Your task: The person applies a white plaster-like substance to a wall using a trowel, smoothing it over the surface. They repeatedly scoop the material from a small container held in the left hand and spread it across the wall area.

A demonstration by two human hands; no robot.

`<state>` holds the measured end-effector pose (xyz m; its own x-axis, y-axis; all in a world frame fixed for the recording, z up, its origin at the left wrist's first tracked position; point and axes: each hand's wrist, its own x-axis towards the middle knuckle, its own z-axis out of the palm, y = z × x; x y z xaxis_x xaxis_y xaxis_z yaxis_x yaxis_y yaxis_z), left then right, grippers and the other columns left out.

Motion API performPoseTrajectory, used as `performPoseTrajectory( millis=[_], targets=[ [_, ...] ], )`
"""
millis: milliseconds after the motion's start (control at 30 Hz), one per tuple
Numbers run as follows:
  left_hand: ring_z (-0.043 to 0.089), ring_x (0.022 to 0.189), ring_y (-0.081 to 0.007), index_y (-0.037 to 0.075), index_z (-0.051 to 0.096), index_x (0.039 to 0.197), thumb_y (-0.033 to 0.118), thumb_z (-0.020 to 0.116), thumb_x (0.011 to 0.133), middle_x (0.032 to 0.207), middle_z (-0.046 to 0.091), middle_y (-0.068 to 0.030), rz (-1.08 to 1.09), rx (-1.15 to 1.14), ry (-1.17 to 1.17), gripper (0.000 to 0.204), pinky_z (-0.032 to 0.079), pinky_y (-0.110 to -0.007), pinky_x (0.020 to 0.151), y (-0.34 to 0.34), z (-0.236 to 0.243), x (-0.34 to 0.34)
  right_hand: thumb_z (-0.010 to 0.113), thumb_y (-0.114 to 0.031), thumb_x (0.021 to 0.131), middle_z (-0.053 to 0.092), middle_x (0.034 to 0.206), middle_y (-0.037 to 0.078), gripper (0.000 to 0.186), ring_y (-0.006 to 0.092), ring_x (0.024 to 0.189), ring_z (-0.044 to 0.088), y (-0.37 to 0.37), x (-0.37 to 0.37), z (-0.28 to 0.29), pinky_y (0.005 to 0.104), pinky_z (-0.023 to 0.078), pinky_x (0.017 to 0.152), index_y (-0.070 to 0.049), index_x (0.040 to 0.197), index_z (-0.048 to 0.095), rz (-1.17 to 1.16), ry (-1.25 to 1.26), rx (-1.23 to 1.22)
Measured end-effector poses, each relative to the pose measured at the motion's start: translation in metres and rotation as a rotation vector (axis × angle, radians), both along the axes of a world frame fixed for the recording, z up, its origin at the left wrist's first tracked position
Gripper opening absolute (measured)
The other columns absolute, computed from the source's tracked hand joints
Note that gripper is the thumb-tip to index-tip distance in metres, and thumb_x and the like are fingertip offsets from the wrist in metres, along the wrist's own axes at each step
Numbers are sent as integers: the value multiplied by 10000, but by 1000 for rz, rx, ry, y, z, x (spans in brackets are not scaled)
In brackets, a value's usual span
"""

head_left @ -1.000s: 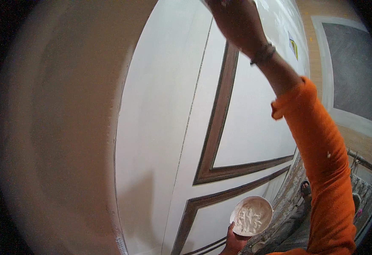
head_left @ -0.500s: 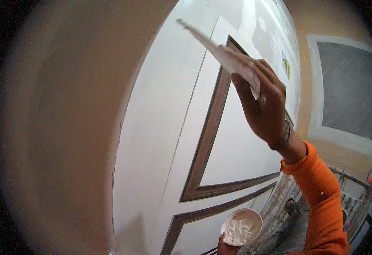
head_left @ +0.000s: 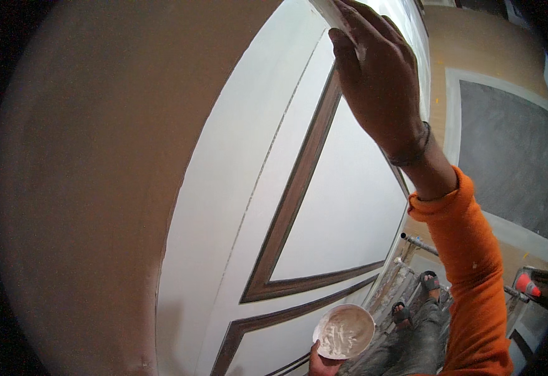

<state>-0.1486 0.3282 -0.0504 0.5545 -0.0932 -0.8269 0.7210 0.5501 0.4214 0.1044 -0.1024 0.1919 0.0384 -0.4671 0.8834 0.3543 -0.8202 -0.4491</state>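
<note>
My right hand [head_left: 380, 81] is raised high against the top of the view, closed around a thin, flat putty scraper [head_left: 332, 15] coated in pale filler. The scraper's far end runs out of the picture. Behind it stands a white wall [head_left: 224, 163] with brown moulding [head_left: 299, 169] set in angled frames; whether the blade touches the wall I cannot tell. Low in the view, my left hand [head_left: 324, 363] grips the edge of a round white bowl [head_left: 368, 319]. Creamy putty [head_left: 341, 335] is smeared inside it. Only part of that hand shows.
A brown surface [head_left: 98, 188] fills the left side. Far below on the right lies a dark grey rectangle [head_left: 506, 156] with a pale border. My sandalled feet [head_left: 430, 282] stand on spattered planks beside a metal pipe [head_left: 421, 244]. An orange cone [head_left: 527, 285] is at the lower right.
My right hand has gone upward with the scraper, whose far end has left the picture. The view has shifted, and more of my feet and the planks show. The bowl stays in my left hand.
</note>
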Motion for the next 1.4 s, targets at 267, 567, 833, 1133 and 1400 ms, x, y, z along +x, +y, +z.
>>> performPoseTrajectory(
  millis=[267, 567, 833, 1133, 1400],
  targets=[
    [464, 1315, -348, 104, 413, 1457, 511, 444, 946, 1448, 471, -160, -2, -16, -9, 653, 354, -550, 1113, 3, 11, -14, 648, -79, 902, 633, 1242, 87, 493, 187, 881, 626, 49, -13, -37, 279, 585, 708, -168, 1377, 551, -98, 31, -185],
    [479, 1303, -344, 98, 430, 1449, 524, 444, 942, 1438, 483, -164, -15, -32, -11, 662, 369, -543, 1105, -10, 33, -20, 526, -138, 961, 689, 943, 216, 265, 289, 851, 695, -45, -39, 8, 403, 574, 719, 26, 1149, 615, -34, 52, -51],
    [506, 1272, -355, 122, 456, 1438, 542, 476, 920, 1407, 514, -164, -4, -36, 11, 667, 387, -569, 1081, 2, 22, -23, 540, -181, 977, 705, 968, 193, 258, 264, 816, 703, -10, -67, 35, 369, 583, 704, 8, 1123, 639, 37, 49, -58],
    [519, 1243, -251, 107, 258, 1481, -6, 846, 663, 1374, 498, -137, -730, 927, -660, 1014, 458, -423, 1036, 22, 3, -36, 628, -248, 931, 689, 1191, 95, 363, 199, 1018, 670, 62, -101, 3, 325, 522, 782, -114, 1268, 628, 267, 31, -249],
    [544, 1216, -247, 105, 299, 1455, 32, 848, 664, 1343, 525, -143, -504, 547, -433, 966, 472, -421, 1014, -3, 20, -38, 755, -208, 812, 645, 1301, 36, 444, 236, 1134, 594, 20, -36, -18, 353, 484, 960, -200, 1247, 665, 0, -85, -265]
  ],
)
